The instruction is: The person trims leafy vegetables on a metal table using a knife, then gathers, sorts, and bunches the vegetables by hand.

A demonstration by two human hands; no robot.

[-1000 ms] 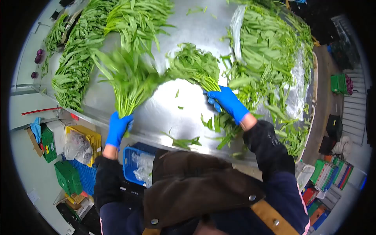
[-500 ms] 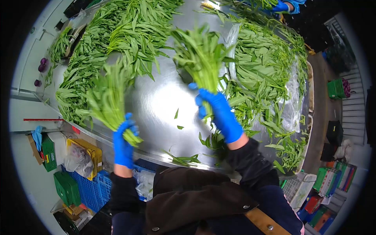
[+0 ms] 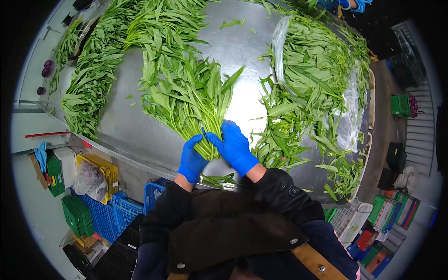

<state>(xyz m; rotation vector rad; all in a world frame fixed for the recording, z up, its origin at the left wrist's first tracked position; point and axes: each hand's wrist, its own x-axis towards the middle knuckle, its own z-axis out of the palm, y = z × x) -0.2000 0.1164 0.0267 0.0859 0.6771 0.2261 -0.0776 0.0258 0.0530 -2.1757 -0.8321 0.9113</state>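
Both blue-gloved hands are closed at the stem ends of a large bunch of water spinach point(image 3: 193, 107), near the front edge of the metal table point(image 3: 123, 105). My left hand point(image 3: 192, 160) wraps the stems from the left. On the other side, my right hand point(image 3: 234, 145) grips them with its thumb towards the left hand. The leaves fan out away from me over the tabletop. A few loose stems point(image 3: 217, 179) lie just below my hands.
A big leafy pile point(image 3: 308, 70) covers the table's right side, with clear plastic sheeting point(image 3: 347, 116) on it. More greens point(image 3: 91, 88) form a row at left. A yellow crate point(image 3: 113, 182) and blue crates point(image 3: 100, 217) stand below left. Another person's blue glove point(image 3: 344, 4) shows top right.
My hands, apart before with one bunch each, have come together at the middle. The two bunches now meet as one, lower and nearer to me.
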